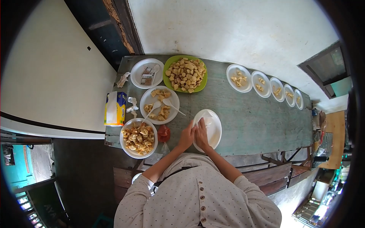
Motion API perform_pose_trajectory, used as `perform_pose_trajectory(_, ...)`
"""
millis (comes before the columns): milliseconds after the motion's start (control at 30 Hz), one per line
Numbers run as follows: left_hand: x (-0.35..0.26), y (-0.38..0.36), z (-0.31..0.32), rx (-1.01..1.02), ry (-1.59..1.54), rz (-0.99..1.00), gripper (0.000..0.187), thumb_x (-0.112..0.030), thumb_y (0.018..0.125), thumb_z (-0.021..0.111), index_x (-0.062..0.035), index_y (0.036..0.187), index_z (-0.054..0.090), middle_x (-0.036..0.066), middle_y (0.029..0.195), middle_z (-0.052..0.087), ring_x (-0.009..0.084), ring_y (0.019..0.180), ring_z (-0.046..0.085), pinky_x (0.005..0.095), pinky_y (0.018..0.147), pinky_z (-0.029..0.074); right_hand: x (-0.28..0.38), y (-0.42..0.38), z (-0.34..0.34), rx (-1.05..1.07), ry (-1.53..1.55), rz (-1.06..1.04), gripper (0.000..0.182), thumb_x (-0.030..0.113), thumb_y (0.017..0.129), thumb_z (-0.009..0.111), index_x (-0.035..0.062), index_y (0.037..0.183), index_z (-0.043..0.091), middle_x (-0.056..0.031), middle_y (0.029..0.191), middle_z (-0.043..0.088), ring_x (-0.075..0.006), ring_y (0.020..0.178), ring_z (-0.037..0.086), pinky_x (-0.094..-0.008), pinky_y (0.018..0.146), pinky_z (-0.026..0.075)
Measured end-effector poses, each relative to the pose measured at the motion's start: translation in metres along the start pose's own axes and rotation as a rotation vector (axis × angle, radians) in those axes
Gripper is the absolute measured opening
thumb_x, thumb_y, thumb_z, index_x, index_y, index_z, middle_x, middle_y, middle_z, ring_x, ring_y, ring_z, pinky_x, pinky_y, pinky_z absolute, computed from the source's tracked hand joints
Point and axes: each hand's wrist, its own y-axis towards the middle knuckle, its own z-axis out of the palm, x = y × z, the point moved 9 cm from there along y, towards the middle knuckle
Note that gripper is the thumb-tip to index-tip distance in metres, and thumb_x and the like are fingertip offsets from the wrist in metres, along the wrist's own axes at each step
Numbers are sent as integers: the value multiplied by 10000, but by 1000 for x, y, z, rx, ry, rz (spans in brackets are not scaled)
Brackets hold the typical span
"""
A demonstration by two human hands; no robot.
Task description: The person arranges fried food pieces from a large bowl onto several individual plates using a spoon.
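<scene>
An oval white plate (pixel 213 133) lies near the table's front edge, with something thin and whitish on its upper part. My right hand (pixel 201 133) rests over the plate's left side, fingers pointing away from me. Against it, at the plate's left rim, is my left hand (pixel 187 136). The two hands touch; whether anything is between them is hidden. To the left stand a bowl of brown pieces (pixel 139 138), a plate with pieces (pixel 161 116) and two white spoons, and a small red bag (pixel 164 133).
A green plate (pixel 204 84) heaped with tan chunks sits at the back, beside a plate (pixel 135 81) with packets and a spoon. Several small plates with pieces, such as one plate (pixel 231 72), line the back right. A tissue pack (pixel 115 109) and crumpled tissues stand left.
</scene>
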Motion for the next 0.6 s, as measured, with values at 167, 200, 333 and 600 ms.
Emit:
perform_pose_trajectory(167, 14, -2, -18, -80, -33, -177, 354, -167, 887, 420, 38, 1175, 427, 286, 916, 550, 395, 834, 560, 390, 670, 445, 38, -22, 9, 346, 241, -12, 588, 379, 901, 293, -27, 1320, 220, -209, 1398, 140, -324, 1310, 79, -381, 1052, 67)
perform_pose_trajectory(200, 12, -3, -18, -78, -34, -179, 354, -167, 887, 420, 38, 1175, 427, 286, 916, 550, 395, 834, 560, 390, 670, 445, 35, -28, 14, 399, 169, -9, 602, 391, 900, 289, -23, 1328, 198, -209, 1400, 132, -317, 1312, 70, -381, 1053, 64)
perform_pose_trajectory(333, 7, -3, -32, -231, -38, -98, 348, -155, 893, 407, 56, 1169, 424, 277, 928, 557, 377, 838, 569, 372, 686, 445, 46, -38, 14, 566, 113, -61, 639, 428, 891, 292, 16, 1353, 135, -208, 1404, 114, -296, 1316, 73, -370, 1058, 69)
perform_pose_trajectory(600, 3, -1, -51, -386, -74, -73, 362, -153, 899, 399, 106, 1151, 420, 257, 945, 574, 314, 790, 589, 340, 693, 447, 71, -47, -24, 441, 28, -201, 417, 151, 827, 514, -39, 1185, 417, -181, 1149, 476, -333, 1061, 436, -376, 900, 358)
